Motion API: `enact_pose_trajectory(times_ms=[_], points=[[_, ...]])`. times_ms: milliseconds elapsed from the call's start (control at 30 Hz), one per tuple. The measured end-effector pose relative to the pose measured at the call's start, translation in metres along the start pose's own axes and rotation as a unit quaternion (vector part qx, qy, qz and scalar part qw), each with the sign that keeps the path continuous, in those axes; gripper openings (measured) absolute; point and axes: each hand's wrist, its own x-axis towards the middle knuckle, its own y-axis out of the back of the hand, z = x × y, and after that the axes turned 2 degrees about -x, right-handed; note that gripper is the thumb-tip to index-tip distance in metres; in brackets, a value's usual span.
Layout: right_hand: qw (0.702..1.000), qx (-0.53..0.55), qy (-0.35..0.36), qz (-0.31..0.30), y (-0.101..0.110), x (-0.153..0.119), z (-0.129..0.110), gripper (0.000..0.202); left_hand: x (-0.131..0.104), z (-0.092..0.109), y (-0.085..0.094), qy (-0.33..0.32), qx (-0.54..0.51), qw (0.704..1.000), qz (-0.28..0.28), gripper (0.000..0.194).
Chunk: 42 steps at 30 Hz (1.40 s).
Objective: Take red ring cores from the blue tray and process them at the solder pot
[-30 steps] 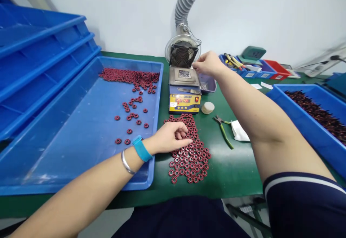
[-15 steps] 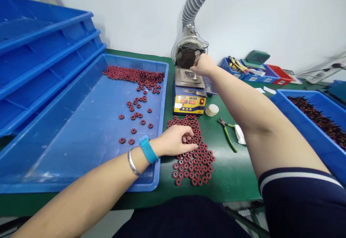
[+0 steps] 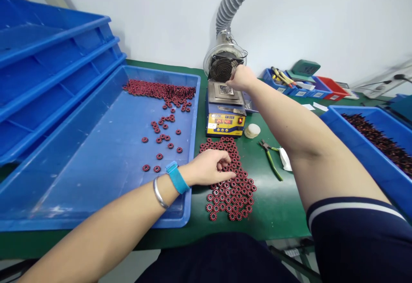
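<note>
My left hand, with a blue strap and a silver bangle at the wrist, rests over a spread of small red-and-black toothed rings. Its thumb stands apart from the curled fingers, and no ring shows between them. Farther off, my right hand is closed above the right side of a yellow-and-blue solder pot with a lit display. What its fingers pinch is hidden. Just below the fingertips lies the pot's square, silvery bath. Behind it stand a round black grille and a grey duct hose.
More rings lie in a large blue tray on the left, beside stacked blue trays. Right of the pot are a white round pad, green-handled cutters and small bins. A blue bin holds dark copper-coloured parts.
The digits on the solder pot's display differ. Both hands keep nearly the same place and pose; the view has shifted very slightly.
</note>
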Motion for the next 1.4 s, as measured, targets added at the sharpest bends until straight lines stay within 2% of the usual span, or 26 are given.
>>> enact_pose_trajectory(times_ms=[133, 233, 300, 433, 500, 600, 667, 733, 833, 1000, 1100, 1233, 1267, 1333, 1400], points=[[0.994, 0.004, -0.102, -0.031, 0.027, -0.016, -0.026, 0.027, -0.001, 0.000, 0.000, 0.000, -0.010, 1.000, 0.004, 0.023], [0.978, 0.139, -0.152, -0.035, 0.043, -0.036, -0.038, 0.022, -0.001, 0.002, -0.001, -0.005, -0.030, 0.999, 0.021, 0.022], [0.950, 0.258, -0.170, -0.046, 0.049, -0.055, -0.040, 0.021, 0.000, 0.004, 0.000, 0.000, -0.064, 0.997, 0.045, 0.021], [0.884, 0.440, -0.143, -0.068, 0.052, -0.117, -0.040, 0.025, 0.002, 0.009, 0.005, 0.028, -0.162, 0.978, 0.132, 0.018], [0.874, 0.469, -0.115, -0.050, 0.049, -0.159, -0.044, 0.028, 0.002, 0.011, 0.008, 0.037, -0.214, 0.962, 0.165, 0.021], [0.901, 0.430, -0.051, 0.021, 0.041, -0.223, -0.056, 0.021, 0.000, 0.015, 0.007, 0.044, -0.286, 0.945, 0.154, 0.031], [0.937, 0.340, 0.002, 0.083, 0.034, -0.259, -0.063, 0.013, -0.003, 0.019, 0.003, 0.044, -0.319, 0.938, 0.124, 0.036], [0.961, 0.248, 0.044, 0.115, 0.028, -0.286, -0.068, 0.008, -0.005, 0.024, -0.003, 0.042, -0.335, 0.935, 0.106, 0.038], [0.971, 0.180, 0.074, 0.140, 0.020, -0.307, -0.071, 0.012, -0.005, 0.028, -0.013, 0.043, -0.334, 0.937, 0.098, 0.037], [0.959, 0.198, 0.094, 0.180, 0.017, -0.319, -0.070, 0.019, -0.001, 0.031, -0.016, 0.077, -0.292, 0.950, 0.077, 0.035], [0.966, 0.200, 0.046, 0.159, 0.025, -0.330, -0.056, 0.017, -0.010, 0.040, -0.002, 0.108, -0.212, 0.966, 0.100, 0.033], [0.978, 0.188, -0.031, 0.089, 0.035, -0.359, -0.015, 0.010, -0.051, 0.050, 0.039, 0.156, -0.042, 0.969, 0.185, 0.034], [0.980, 0.185, -0.042, 0.059, 0.036, -0.367, -0.004, 0.011, -0.065, 0.048, 0.051, 0.192, 0.007, 0.959, 0.209, 0.035], [0.983, 0.176, -0.054, -0.001, 0.033, -0.384, 0.013, 0.015, -0.095, 0.036, 0.073, 0.296, 0.091, 0.917, 0.252, 0.035], [0.984, 0.161, -0.058, -0.040, 0.026, -0.395, 0.021, 0.020, -0.122, 0.016, 0.090, 0.358, 0.130, 0.887, 0.262, 0.036]])
